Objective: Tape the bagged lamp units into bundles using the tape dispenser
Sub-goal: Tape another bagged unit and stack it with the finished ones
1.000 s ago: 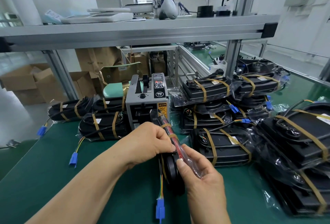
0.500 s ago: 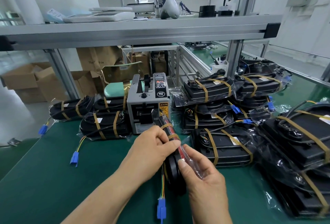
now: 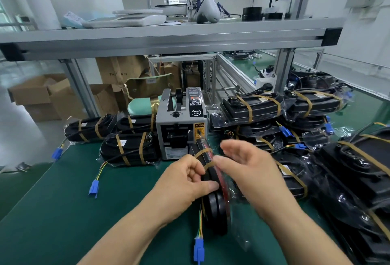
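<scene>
A bagged lamp unit (image 3: 215, 207), black with a red edge, stands on its edge on the green mat in front of the grey tape dispenser (image 3: 181, 125). Two tan tape bands wrap its far end. My left hand (image 3: 185, 182) grips the unit from the left, thumb pressed on its side and fingers curled by the nearer band. My right hand (image 3: 249, 167) is lifted just right of the unit, fingers spread and blurred, holding nothing. The unit's wires end in a blue connector (image 3: 198, 250) near the front edge.
Taped bundles lie left of the dispenser (image 3: 126, 150) and are piled to the right (image 3: 253, 108), with more at far right (image 3: 363, 163). An aluminium shelf beam (image 3: 168, 41) spans overhead on posts. Cardboard boxes (image 3: 42, 95) stand behind the bench.
My right hand has let go of the unit's near side and risen up and to the right with its fingers opening. My left hand has stayed on the unit.
</scene>
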Tool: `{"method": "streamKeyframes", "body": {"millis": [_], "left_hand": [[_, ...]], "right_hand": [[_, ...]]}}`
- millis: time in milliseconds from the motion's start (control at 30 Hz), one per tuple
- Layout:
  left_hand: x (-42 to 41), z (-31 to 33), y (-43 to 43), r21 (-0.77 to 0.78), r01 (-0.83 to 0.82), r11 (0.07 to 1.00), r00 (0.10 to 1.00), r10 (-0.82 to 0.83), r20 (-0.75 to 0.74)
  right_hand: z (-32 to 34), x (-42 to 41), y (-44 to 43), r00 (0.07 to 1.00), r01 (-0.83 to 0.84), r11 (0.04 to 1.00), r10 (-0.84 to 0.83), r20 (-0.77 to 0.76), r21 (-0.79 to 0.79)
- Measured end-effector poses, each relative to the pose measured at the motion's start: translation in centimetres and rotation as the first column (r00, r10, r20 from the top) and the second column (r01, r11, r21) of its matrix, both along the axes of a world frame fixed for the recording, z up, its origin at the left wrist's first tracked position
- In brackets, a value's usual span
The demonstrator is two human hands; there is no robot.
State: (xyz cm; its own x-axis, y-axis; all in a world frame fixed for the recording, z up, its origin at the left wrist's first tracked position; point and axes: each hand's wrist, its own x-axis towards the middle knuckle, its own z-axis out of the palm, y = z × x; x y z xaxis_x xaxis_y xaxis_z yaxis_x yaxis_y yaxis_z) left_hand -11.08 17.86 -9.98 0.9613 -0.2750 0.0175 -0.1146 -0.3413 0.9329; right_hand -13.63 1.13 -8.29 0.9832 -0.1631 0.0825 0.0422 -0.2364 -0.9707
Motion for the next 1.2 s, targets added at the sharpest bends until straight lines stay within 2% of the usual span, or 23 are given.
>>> {"method": "streamKeyframes", "body": {"millis": [100,200,267,400,567,600,667,733,767,933,1033,1200], "left_hand": [[-0.2,0.1,-0.1,0.008,-0.026,1.000,1.000,0.026,0.006],[-0.4,0.1,-0.1,-0.001,-0.024,1.000,1.000,0.024,-0.008],[-0.5,0.2,0.0,-0.003,-0.016,1.000,1.000,0.016,-0.016],[-0.1,0.3,0.4,0.024,0.011,1.000,1.000,-0.010,-0.026],[1.2,1.1,1.5,0.010,0.174,0.985,0.981,-0.172,-0.092],[2.0,1.1,1.6,-0.034,0.125,0.992,0.988,-0.127,-0.089],[4.7,0.9,1.8,-0.188,-0.197,0.962,0.974,0.171,-0.146],[7.5,0.5,1.8,-0.270,-0.515,0.813,0.848,0.440,-0.295],[8.6,0.3,1.7,-0.267,-0.587,0.764,0.797,0.486,-0.359],[10.9,-0.3,0.6,-0.323,-0.671,0.667,0.702,0.432,-0.566],[11.4,-0.1,0.1,-0.366,-0.699,0.614,0.679,0.410,-0.608],[12.1,-0.2,-1.0,-0.368,-0.766,0.527,0.623,0.468,-0.627]], "right_hand": [[1.5,4.3,1.6,1.000,-0.021,0.956,0.019,-0.010,-0.291],[0.8,7.4,3.0,0.999,0.007,0.876,-0.023,-0.026,-0.482],[-0.1,8.2,3.3,0.998,0.056,0.851,-0.067,-0.002,-0.523],[-0.7,8.9,3.4,0.995,0.101,0.858,-0.099,0.031,-0.504],[-0.4,9.0,3.5,0.994,0.093,0.837,-0.105,0.008,-0.539],[-0.4,8.9,3.5,0.994,0.096,0.820,-0.103,0.019,-0.564],[-0.3,8.7,3.5,0.993,0.117,0.777,-0.093,0.072,-0.619],[-0.1,8.5,3.7,0.989,0.141,0.740,-0.079,0.123,-0.658],[0.0,8.4,3.7,0.988,0.145,0.738,-0.070,0.140,-0.659],[0.4,8.6,3.4,0.992,0.087,0.714,0.003,0.127,-0.695],[0.3,8.9,3.3,0.997,0.065,0.712,-0.011,0.081,-0.699],[0.2,9.0,3.4,0.996,0.083,0.704,-0.030,0.088,-0.705]]}}
